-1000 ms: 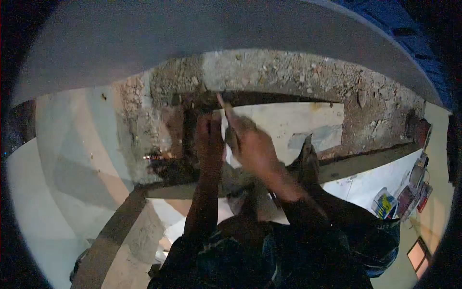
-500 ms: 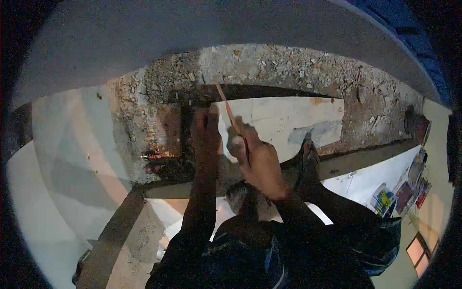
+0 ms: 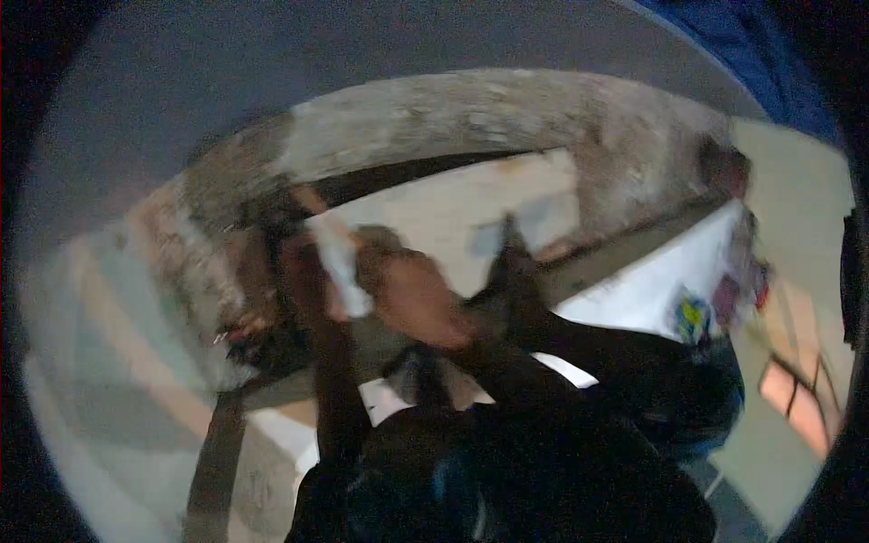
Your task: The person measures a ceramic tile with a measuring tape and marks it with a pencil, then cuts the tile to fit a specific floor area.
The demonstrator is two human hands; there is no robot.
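Note:
The picture is blurred by motion. My right hand (image 3: 407, 285) is closed round a thin wooden stick (image 3: 317, 204) that slants up and to the left. The stick's far end blurs into dark shadow, so I cannot make out what is there. Close by on the left, my left hand (image 3: 312, 267) is at the left end of a pale flat board (image 3: 434, 204), its fingers smeared and in shadow. The board lies over the rubble strip, with a grey patch near its right end. A foot (image 3: 514, 258) rests on the board.
Rough rubble (image 3: 471, 104) runs along the base of a grey wall (image 3: 362, 54). A white slab (image 3: 652, 262) lies to the right, with colourful packets (image 3: 692, 317) on it. Smooth pale floor (image 3: 90, 380) spreads at the left, and blue cloth-like material (image 3: 760, 63) shows at upper right.
My view has swung, shifting the board, foot and both hands left in the picture. The stick in my right hand now tilts further left, and the scene has become blurred.

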